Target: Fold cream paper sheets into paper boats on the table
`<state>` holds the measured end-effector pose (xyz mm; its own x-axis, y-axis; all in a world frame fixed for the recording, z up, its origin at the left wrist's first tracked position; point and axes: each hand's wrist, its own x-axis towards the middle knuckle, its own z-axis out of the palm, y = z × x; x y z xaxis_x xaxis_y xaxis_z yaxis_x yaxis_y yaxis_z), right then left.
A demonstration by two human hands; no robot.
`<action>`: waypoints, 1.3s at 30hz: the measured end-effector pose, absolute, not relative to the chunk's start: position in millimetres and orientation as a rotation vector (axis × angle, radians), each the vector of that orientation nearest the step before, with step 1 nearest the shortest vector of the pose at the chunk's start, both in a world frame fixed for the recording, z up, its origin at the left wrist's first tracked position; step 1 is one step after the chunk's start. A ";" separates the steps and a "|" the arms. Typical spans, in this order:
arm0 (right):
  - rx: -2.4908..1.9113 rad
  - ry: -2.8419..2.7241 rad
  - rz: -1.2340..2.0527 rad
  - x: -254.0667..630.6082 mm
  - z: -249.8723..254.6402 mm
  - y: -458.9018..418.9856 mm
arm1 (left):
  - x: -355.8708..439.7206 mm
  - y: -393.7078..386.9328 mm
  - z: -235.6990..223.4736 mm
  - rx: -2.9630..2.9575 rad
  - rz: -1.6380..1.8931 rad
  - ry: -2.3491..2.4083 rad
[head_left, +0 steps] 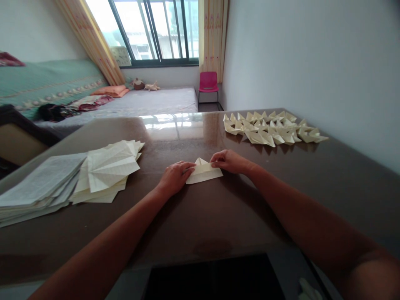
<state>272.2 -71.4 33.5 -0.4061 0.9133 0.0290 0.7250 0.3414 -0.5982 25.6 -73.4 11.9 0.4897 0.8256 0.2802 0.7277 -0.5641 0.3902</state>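
A partly folded sheet of cream paper [204,173] lies on the brown table in front of me, with a small triangular peak at its far side and a flat strip along its near edge. My left hand [177,174] pinches its left end between thumb and fingers. At the far right corner, my right hand [227,161] grips the same paper with curled fingers. Folded paper boats [271,129] stand in rows at the table's far right. To the left lies a pile of creased cream sheets [112,164].
A stack of greyish paper sheets [37,179] overlaps the creased pile on the left of the glossy table [187,221]. Beyond stand a bed [168,100] and a pink chair [208,82] under the window. A white wall [312,62] runs along the right.
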 end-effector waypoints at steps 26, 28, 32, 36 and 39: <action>-1.504 -2.638 0.106 247.2 52.1 -107.1 | 37.5 -98.3 30.5 3.292 0.202 1.076; -1.550 -2.762 0.116 239.5 59.1 -120.0 | 37.7 -98.5 30.0 3.290 0.177 1.076; -1.694 -2.881 0.075 229.6 64.5 -131.6 | 36.7 -97.6 27.3 3.279 0.166 1.085; -1.809 -2.868 -0.007 230.7 60.3 -130.1 | 33.1 -98.4 26.6 3.292 0.174 1.120; -1.827 -2.861 -0.023 232.9 59.4 -128.8 | 28.1 -100.2 29.0 3.288 0.162 1.159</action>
